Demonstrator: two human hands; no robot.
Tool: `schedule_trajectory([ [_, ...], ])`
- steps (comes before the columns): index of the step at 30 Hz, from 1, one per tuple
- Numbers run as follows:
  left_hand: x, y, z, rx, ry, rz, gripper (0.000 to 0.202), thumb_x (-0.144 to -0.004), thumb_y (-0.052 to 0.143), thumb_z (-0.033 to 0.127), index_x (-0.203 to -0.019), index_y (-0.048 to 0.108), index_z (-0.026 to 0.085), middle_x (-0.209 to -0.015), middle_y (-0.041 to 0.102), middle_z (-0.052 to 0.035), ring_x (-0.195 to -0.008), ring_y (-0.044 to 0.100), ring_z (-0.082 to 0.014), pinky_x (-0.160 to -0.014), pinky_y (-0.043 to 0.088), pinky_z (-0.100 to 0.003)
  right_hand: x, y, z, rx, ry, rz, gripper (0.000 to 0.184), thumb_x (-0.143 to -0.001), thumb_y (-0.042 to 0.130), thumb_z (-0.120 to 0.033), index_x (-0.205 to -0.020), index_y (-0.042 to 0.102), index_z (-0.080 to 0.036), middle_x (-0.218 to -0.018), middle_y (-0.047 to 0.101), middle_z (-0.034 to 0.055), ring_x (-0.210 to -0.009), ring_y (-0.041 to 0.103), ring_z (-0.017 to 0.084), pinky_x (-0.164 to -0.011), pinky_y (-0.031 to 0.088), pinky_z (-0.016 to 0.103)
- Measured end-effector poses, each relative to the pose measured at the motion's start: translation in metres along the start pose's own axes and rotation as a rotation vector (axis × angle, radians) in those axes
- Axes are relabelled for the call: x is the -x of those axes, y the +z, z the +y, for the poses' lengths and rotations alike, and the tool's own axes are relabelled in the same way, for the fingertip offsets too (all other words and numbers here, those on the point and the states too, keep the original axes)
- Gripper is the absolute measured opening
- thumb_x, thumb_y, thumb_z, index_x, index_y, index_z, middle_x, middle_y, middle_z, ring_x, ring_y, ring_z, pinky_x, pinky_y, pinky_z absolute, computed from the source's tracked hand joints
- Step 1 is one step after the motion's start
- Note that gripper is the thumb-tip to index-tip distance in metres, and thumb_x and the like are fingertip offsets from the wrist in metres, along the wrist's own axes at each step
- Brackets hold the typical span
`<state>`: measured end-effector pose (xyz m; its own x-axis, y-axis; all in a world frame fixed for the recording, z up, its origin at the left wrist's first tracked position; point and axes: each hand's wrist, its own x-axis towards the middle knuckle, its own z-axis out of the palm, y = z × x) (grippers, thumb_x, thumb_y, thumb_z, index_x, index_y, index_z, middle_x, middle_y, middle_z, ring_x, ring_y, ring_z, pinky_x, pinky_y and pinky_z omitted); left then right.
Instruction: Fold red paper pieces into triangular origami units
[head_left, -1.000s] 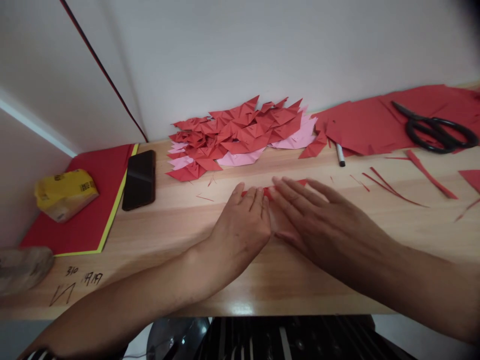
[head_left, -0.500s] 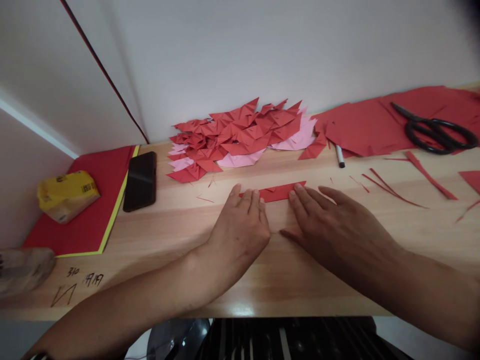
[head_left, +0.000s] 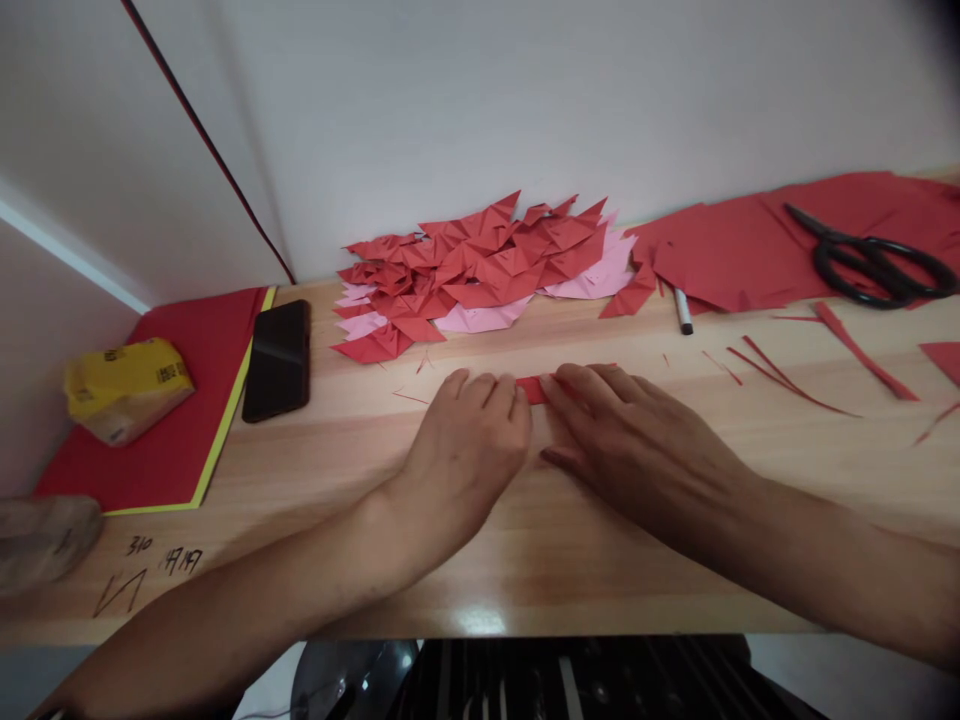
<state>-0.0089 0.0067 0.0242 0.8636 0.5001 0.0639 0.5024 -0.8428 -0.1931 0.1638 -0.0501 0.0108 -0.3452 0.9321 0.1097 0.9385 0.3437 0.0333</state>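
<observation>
A folded strip of red paper (head_left: 533, 388) lies on the wooden table (head_left: 337, 450), mostly covered by both hands. My left hand (head_left: 469, 440) rests flat on its left end, fingers stretched out and close together. My right hand (head_left: 637, 445) lies flat over its right part, fingers extended along the strip and the thumb spread toward me. Only a small patch of the paper shows between the fingertips.
A heap of folded red and pink paper pieces (head_left: 487, 270) lies behind the hands. Red sheets (head_left: 735, 255), black scissors (head_left: 874, 262) and a marker (head_left: 683, 312) are at the right, with red offcuts (head_left: 780, 378). A phone (head_left: 279, 358), red pad (head_left: 180, 420) and yellow pack (head_left: 124, 388) sit left.
My right hand slid right along the strip, uncovering it, then moved back left over it. My left hand stayed pressed on the left end.
</observation>
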Motion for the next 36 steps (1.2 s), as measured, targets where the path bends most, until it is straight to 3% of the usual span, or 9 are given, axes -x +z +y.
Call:
schedule_trajectory([
  [2, -0.002, -0.001, -0.008, 0.037, -0.097, -0.007, 0.015, -0.09, 0.05, 0.012, -0.101, 0.061, 0.011, -0.097, 0.063, -0.0105, -0.089, 0.057, -0.0254, -0.077, 0.05, -0.041, -0.001, -0.001, 0.0, 0.01, 0.005, -0.042, 0.035, -0.088, 0.06, -0.035, -0.11, 0.063, -0.009, -0.107, 0.06, 0.0145, -0.091, 0.056, 0.028, -0.08, 0.049, 0.042],
  [7, -0.005, 0.0, -0.026, 0.208, -0.2, -0.025, 0.017, -0.089, 0.059, 0.029, -0.094, 0.057, 0.013, -0.1, 0.058, -0.0103, -0.092, 0.053, -0.0248, -0.079, 0.047, -0.038, 0.002, -0.001, -0.001, 0.043, -0.036, 0.017, 0.038, -0.088, 0.059, -0.036, -0.114, 0.061, -0.008, -0.108, 0.059, 0.0141, -0.09, 0.055, 0.027, -0.078, 0.049, 0.041],
  [14, -0.006, 0.01, -0.033, 0.447, -0.205, 0.062, 0.015, -0.087, 0.061, 0.027, -0.085, 0.052, 0.015, -0.091, 0.059, -0.0066, -0.085, 0.052, -0.0204, -0.073, 0.043, -0.033, 0.003, 0.002, -0.005, 0.041, -0.047, 0.041, 0.044, -0.09, 0.057, -0.04, -0.12, 0.059, -0.008, -0.106, 0.06, 0.0137, -0.09, 0.055, 0.027, -0.075, 0.049, 0.04],
  [16, -0.008, 0.011, -0.033, 0.544, -0.237, 0.082, 0.011, -0.086, 0.06, 0.022, -0.091, 0.053, 0.016, -0.088, 0.06, -0.0042, -0.081, 0.054, -0.0183, -0.071, 0.043, -0.031, 0.003, 0.001, -0.005, 0.047, -0.042, 0.036, 0.044, -0.09, 0.056, -0.04, -0.121, 0.058, -0.008, -0.106, 0.06, 0.0135, -0.089, 0.055, 0.027, -0.075, 0.048, 0.04],
  [19, -0.011, 0.01, -0.034, 0.722, -0.29, 0.087, 0.022, -0.083, 0.06, 0.016, -0.104, 0.053, 0.018, -0.089, 0.064, -0.0018, -0.076, 0.057, -0.0152, -0.069, 0.044, -0.028, 0.004, 0.001, -0.006, 0.072, -0.059, 0.053, 0.044, -0.092, 0.053, -0.039, -0.124, 0.057, -0.01, -0.108, 0.06, 0.0136, -0.09, 0.055, 0.028, -0.076, 0.047, 0.041],
  [27, -0.014, 0.008, -0.052, 0.882, -0.123, -0.001, 0.031, -0.076, 0.055, 0.001, -0.098, 0.067, 0.019, -0.091, 0.07, 0.0004, -0.078, 0.061, -0.0119, -0.072, 0.046, -0.024, 0.004, 0.001, -0.007, 0.106, -0.059, 0.045, 0.05, -0.091, 0.056, -0.041, -0.132, 0.053, -0.012, -0.112, 0.061, 0.0137, -0.093, 0.055, 0.028, -0.075, 0.045, 0.04],
  [31, -0.016, 0.014, -0.056, 0.966, -0.107, 0.043, 0.017, -0.082, 0.06, 0.009, -0.09, 0.071, 0.019, -0.088, 0.071, -0.0008, -0.08, 0.065, -0.0124, -0.074, 0.048, -0.023, 0.004, 0.0, -0.007, 0.11, -0.059, 0.053, 0.048, -0.092, 0.054, -0.04, -0.131, 0.053, -0.013, -0.111, 0.062, 0.0132, -0.092, 0.055, 0.027, -0.077, 0.045, 0.039],
  [36, -0.022, 0.024, -0.054, 1.057, -0.118, 0.113, 0.016, -0.083, 0.059, 0.009, -0.085, 0.072, 0.018, -0.085, 0.07, -0.0016, -0.08, 0.065, -0.0124, -0.075, 0.048, -0.024, 0.005, -0.001, -0.006, 0.099, -0.063, 0.062, 0.05, -0.091, 0.057, -0.039, -0.133, 0.051, -0.012, -0.111, 0.062, 0.0139, -0.093, 0.055, 0.026, -0.077, 0.045, 0.039],
])
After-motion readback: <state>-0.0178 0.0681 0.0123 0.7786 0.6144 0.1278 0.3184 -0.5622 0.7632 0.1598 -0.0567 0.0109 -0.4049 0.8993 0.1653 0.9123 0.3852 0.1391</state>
